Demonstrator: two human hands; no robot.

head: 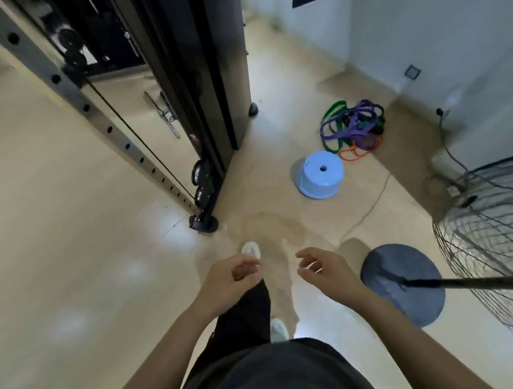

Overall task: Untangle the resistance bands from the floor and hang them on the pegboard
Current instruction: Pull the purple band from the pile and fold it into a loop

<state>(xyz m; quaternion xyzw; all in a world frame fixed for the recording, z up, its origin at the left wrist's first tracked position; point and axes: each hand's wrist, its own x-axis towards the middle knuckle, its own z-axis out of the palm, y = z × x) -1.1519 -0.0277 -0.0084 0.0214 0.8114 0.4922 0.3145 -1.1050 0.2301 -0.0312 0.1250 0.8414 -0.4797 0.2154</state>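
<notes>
Both the left hand [232, 279] and right hand [322, 269] hang loosely curled, holding nothing. Tangled bands [352, 125] lie far right against the wall [422, 37], behind a stool [319, 174]; walking there risks tripping on the floor cord [372, 205].

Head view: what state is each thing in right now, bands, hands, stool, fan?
Resistance bands: tangled heap on the floor, untouched.
Left hand: empty, fingers loosely curled.
Right hand: empty, fingers loosely curled.
Blue stool: upright on the floor, beside the bands.
Fan: standing on its base; running or not, cannot tell.
</notes>
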